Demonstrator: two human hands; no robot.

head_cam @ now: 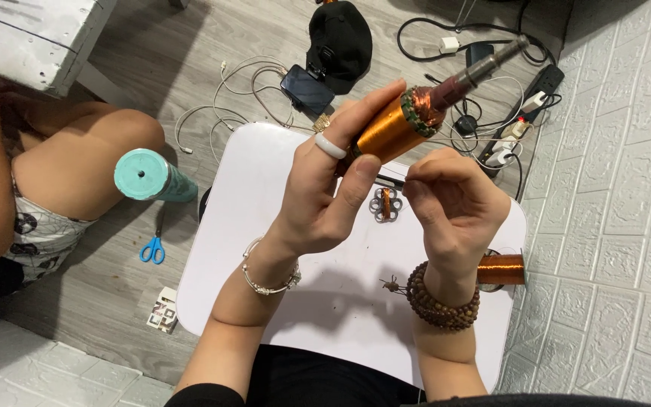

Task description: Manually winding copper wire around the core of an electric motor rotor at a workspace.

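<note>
Left hand (318, 200) fingers are gripping the copper coil (397, 128); right hand (453, 207) at 4 o'clock of it is pinching shut, over the table (242, 249).

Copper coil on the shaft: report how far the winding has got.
Done: the copper coil on the metal shaft already looks thickly wound. In hand: the left hand grips the coil while the right hand pinches at something too fine to see. Left: a copper wire spool lies at the white table edge, and a small wound piece sits untouched.

Glossy copper-wire rotor (395, 126), dull metal shaft (491, 66); smooth white table (258, 173).
</note>
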